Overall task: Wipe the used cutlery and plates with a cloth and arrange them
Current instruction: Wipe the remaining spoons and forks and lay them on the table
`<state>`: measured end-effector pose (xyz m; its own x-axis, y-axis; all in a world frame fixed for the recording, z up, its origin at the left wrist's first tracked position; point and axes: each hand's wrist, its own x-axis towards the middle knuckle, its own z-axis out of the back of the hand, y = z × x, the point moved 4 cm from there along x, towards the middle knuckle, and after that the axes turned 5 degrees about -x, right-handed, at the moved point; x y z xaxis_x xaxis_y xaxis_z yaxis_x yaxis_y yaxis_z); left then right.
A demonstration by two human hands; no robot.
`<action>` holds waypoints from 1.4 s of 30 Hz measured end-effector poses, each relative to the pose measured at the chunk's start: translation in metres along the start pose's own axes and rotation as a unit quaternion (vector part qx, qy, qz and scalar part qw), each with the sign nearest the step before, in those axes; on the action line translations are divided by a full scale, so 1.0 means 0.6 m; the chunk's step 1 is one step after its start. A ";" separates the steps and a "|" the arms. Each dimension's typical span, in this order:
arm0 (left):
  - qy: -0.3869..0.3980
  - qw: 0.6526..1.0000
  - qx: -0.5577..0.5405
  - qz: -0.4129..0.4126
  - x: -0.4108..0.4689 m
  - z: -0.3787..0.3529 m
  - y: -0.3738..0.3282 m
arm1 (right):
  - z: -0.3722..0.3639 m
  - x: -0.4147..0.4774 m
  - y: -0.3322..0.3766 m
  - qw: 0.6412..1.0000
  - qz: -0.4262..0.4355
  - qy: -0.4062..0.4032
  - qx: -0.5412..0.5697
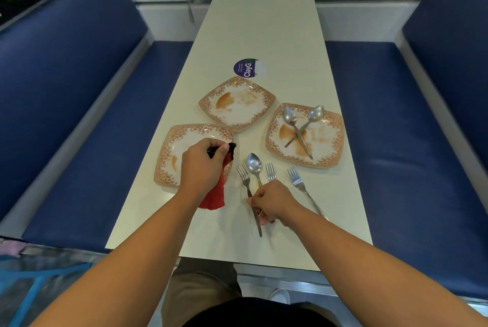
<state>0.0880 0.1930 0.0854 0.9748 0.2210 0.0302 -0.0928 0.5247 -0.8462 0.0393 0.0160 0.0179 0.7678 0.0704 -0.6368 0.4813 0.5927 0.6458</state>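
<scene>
Three square plates with orange floral rims and brown sauce stains lie on the cream table: a near-left plate (173,142), a middle plate (237,103) and a right plate (324,139). Two spoons (301,128) lie crossed on the right plate. My left hand (202,165) grips a red cloth (215,194) over the near-left plate's right edge. My right hand (272,202) is closed around the handles of a spoon (254,163) and a fork (270,172). Another fork (244,176) lies just left of that hand, and a third fork (298,181) lies to the right.
A purple round sticker (246,68) sits on the table (264,31) beyond the plates. Blue padded benches flank the table, one on the left (79,115) and one on the right (409,128). The table's near edge is close to my legs.
</scene>
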 end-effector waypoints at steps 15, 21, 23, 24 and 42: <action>-0.003 0.995 -0.070 0.065 -0.008 0.000 0.015 | -0.033 0.030 -0.008 0.955 -0.027 -0.038 -0.291; 0.076 0.991 -0.083 0.078 -0.003 -0.024 0.010 | -0.035 0.037 -0.012 0.968 -0.039 -0.023 -0.248; 0.115 0.986 -0.090 0.080 -0.001 -0.034 0.009 | -0.025 0.042 -0.012 0.977 -0.028 -0.026 -0.211; 0.118 0.986 -0.086 0.074 0.000 -0.036 0.007 | -0.015 0.044 -0.009 0.983 -0.014 -0.036 -0.177; 0.148 0.843 -0.411 0.314 0.096 -0.146 0.002 | 0.263 0.162 -0.015 0.902 -0.103 -0.316 -0.275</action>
<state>0.1619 0.1340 0.0396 0.8048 -0.0360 -0.5924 -0.5563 -0.3939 -0.7317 0.1760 -0.1090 0.0164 0.8573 -0.4559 -0.2392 0.4927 0.8613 0.1243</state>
